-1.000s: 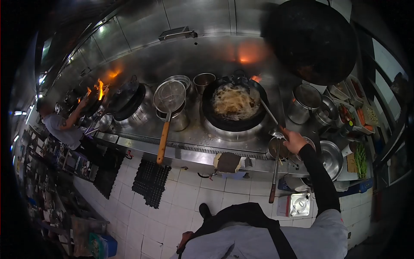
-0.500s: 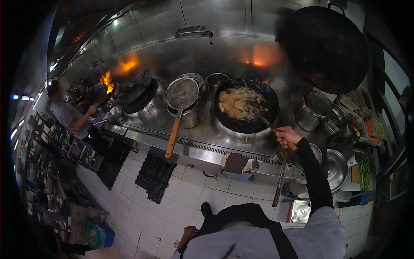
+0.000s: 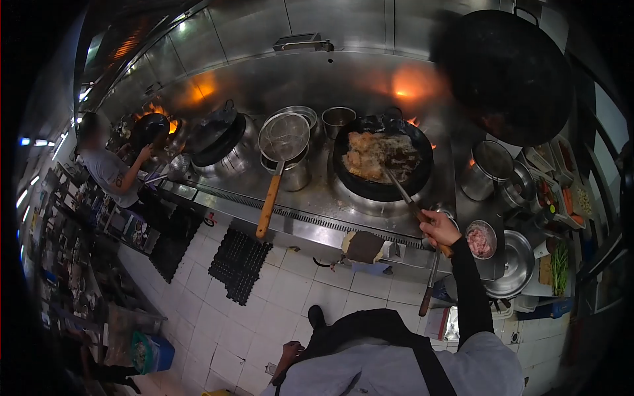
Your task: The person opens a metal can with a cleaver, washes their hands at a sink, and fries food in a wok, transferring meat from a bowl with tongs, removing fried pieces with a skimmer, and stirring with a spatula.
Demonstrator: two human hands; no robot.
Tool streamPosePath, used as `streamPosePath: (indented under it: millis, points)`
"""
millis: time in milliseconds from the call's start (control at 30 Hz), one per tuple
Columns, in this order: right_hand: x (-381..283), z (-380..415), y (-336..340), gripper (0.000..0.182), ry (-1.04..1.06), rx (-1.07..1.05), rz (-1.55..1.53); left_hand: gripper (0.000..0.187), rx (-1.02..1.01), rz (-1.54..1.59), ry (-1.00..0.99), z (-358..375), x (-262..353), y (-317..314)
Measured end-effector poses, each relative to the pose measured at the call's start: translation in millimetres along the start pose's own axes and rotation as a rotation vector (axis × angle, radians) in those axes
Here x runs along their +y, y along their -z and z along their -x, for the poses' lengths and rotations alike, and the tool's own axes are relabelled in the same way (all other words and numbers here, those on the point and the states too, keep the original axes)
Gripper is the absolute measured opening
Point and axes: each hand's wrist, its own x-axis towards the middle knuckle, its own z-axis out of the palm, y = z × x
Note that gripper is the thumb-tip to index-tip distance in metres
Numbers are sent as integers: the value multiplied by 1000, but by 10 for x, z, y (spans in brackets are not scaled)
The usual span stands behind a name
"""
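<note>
My right hand [image 3: 440, 229] is wrapped around the wooden handle of a long metal cooking utensil [image 3: 401, 190]. Its far end is sunk in the bubbling oil of a black wok [image 3: 422, 173], so the head is hidden. Golden-brown frying food [image 3: 363, 155] floats on the left side of that wok. Low by my waist hangs my left hand [image 3: 291, 351], beside the dark apron [image 3: 370, 323] and away from the stove; its fingers are mostly hidden. Just below my right hand, another wooden-handled tool [image 3: 429, 290] sticks out over the counter's front edge.
A wire strainer [image 3: 284, 136] rests across a metal pot [image 3: 292, 177] left of the wok. Rightward stand a tall pot [image 3: 486, 170], a bowl of raw meat [image 3: 481, 239] and vegetable trays [image 3: 553, 191]. A large black wok [image 3: 505, 76] hangs above. A co-worker [image 3: 109, 165] cooks over flames.
The utensil has shifted in the oil, and the food lies more to the wok's left and looks browner. My right forearm has moved left, uncovering the meat bowl. The co-worker's wok has tilted.
</note>
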Motion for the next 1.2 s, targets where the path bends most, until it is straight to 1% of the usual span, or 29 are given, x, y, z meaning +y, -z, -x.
streamPosePath:
  millis: [67, 100, 133, 167, 200, 233, 267, 300, 333, 367, 400, 433, 500, 567, 600, 633, 667, 733, 800, 833, 867, 900, 933, 967, 1000, 1067, 1100, 1167, 1200]
  points:
    - [-47, 238, -20, 58, 43, 94, 163, 21, 26, 60, 43, 62, 119, -6]
    - [-133, 391, -51, 58, 40, 93, 164, 22, 38, 56, 43, 95, 177, -2]
    - [-309, 590, -135, 58, 11, 165, 357, 22, 37, 57, 45, 113, 179, 14]
    - [-376, 711, -186, 58, -19, 238, 550, 21, 23, 46, 29, 41, 79, 66]
    - [-224, 738, -162, 58, -21, 241, 552, 20, -2, -15, -13, -86, -104, 123]
    - [5, 751, -105, 57, 189, 315, 646, 19, -32, -117, -79, -230, -297, 177]
    - [125, 766, -57, 57, 403, 388, 738, 19, -66, -311, -213, -382, -505, 213]
    - [67, 791, -59, 57, 401, 392, 742, 19, -91, -546, -391, -497, -682, 240]
    - [-69, 821, -116, 57, 302, 367, 696, 18, -97, -744, -566, -590, -776, 261]
    - [-164, 834, -165, 57, 203, 343, 647, 18, -92, -875, -705, -640, -828, 272]
    - [-154, 759, -173, 57, 200, 352, 648, 19, -69, -935, -877, -646, -801, 244]
    - [-96, 613, -163, 57, 220, 335, 706, 18, -100, -890, -744, -675, -807, 292]
    - [-132, 437, -203, 57, 240, 324, 766, 18, -122, -594, -408, -621, -567, 267]
    - [-223, 313, -310, 60, 47, 214, 472, 18, -102, -256, -66, -411, -46, 198]
    - [-211, 262, -335, 60, 43, 215, 471, 19, -87, -175, 35, -197, 333, 121]
    - [-227, 198, -362, 61, 62, 204, 359, 20, -68, -131, 106, -8, 659, 44]
    - [-238, 164, -398, 62, 81, 192, 246, 20, -67, -131, 107, -75, 619, 46]
    - [-241, 166, -452, 60, 88, 158, 228, 20, -94, -27, 37, -253, 491, 56]
    - [-260, 177, -509, 59, 95, 152, 209, 21, -94, -27, 41, -143, 549, 54]
    - [-252, 192, -549, 58, 196, 160, 390, 22, -102, -36, 45, -129, 583, 18]
    - [-225, 228, -545, 57, 287, 176, 575, 20, -86, 21, -9, -130, 503, -3]
    - [-126, 231, -509, 57, 352, 200, 689, 18, -72, 78, -60, -143, 360, -1]
    - [-46, 225, -491, 56, 416, 219, 802, 16, -51, -135, -80, -182, 356, -21]
    - [-287, 413, -531, 56, 264, 176, 775, 17, -19, -150, -64, -521, -232, 92]
    - [-291, 485, -452, 56, 252, 200, 764, 21, 13, -164, -48, -710, -598, 156]
    - [-269, 628, -316, 57, 285, 182, 880, 20, -80, -483, -191, -746, -645, 183]
    - [-296, 703, -272, 57, 273, 187, 873, 20, -107, -560, -228, -734, -673, 165]
    - [-449, 889, -237, 60, 119, 190, 997, 20, -135, -602, -240, -713, -686, 144]
    - [-424, 941, -207, 60, 113, 185, 995, 20, -144, -607, -237, -698, -698, 138]
